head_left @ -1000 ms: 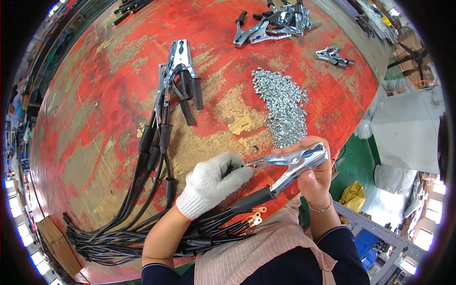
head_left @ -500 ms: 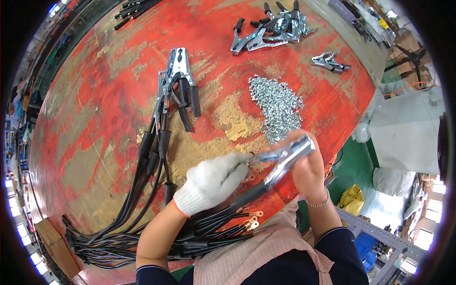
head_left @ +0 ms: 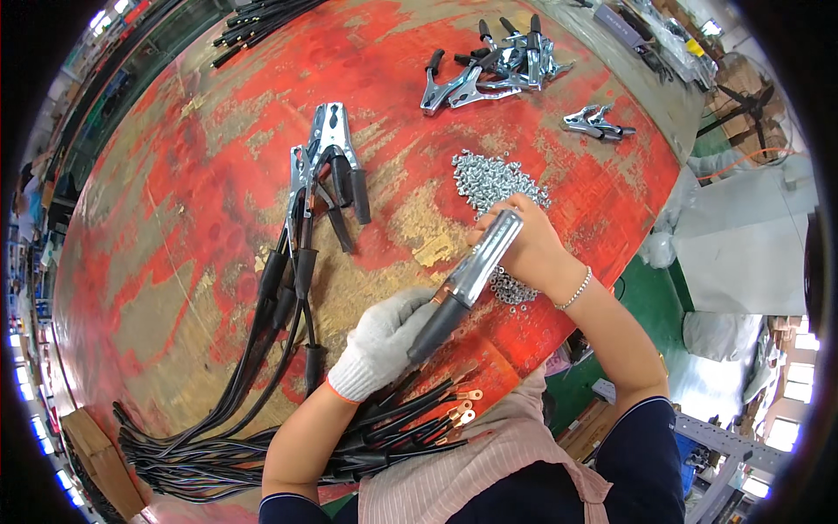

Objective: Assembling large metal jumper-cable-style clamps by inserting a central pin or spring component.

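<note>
My left hand [head_left: 380, 339], in a white knit glove, is closed round the lower part of a silver spring clamp [head_left: 485, 259] with a black handle sleeve [head_left: 439, 325]. The clamp is tilted, jaw end up and to the right. My right hand [head_left: 534, 249] is bare, its fingers bent behind the jaw end, at the pile of small silver screws [head_left: 493, 179]. The clamp hides part of those fingers, so what they pinch does not show. Small nuts [head_left: 513, 293] lie below the right hand.
Clamps joined to black cables [head_left: 327, 148] lie left of centre. Loose clamps [head_left: 497, 70] are heaped at the far right, with a smaller group [head_left: 598, 122] nearby. A bundle of black cables with copper lugs [head_left: 463, 409] lies along the near edge of the worn red table [head_left: 175, 262].
My right hand has moved up and left to the screw pile, turning from open palm to bent fingers. The clamp in my left hand has swung steeper and shifted left.
</note>
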`<state>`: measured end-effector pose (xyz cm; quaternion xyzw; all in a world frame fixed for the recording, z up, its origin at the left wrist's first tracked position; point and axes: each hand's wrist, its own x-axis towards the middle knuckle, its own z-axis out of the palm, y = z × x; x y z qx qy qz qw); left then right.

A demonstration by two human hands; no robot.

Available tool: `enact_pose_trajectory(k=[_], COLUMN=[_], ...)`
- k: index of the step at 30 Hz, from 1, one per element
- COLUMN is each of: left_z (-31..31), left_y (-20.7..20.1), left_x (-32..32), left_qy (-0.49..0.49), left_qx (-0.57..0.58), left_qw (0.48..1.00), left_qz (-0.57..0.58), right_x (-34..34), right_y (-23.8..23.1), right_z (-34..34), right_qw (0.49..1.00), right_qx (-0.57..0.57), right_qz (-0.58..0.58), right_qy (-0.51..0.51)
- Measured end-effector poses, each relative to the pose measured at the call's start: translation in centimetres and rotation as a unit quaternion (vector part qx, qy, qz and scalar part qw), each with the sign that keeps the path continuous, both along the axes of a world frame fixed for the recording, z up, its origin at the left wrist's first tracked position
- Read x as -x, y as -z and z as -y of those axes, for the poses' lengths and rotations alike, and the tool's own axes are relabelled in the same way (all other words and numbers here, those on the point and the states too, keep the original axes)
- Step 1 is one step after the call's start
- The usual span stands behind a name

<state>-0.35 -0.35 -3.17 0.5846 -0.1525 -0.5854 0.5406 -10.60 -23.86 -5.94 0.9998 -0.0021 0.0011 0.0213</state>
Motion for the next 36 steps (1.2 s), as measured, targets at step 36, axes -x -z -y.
enact_pose_trajectory(k=[36], left_z=[-0.7], left_y=[-1.3], left_x=[1.1], left_qy=[0.123], left_qx=[0.093], left_qw=[0.743], left_qz=[0.651], right_x=[7.0], right_y=[0.3], right_z=[-6.9], right_qw=[0.711], right_qx=[-0.676], right_qz=[0.100], right_qy=[0.166])
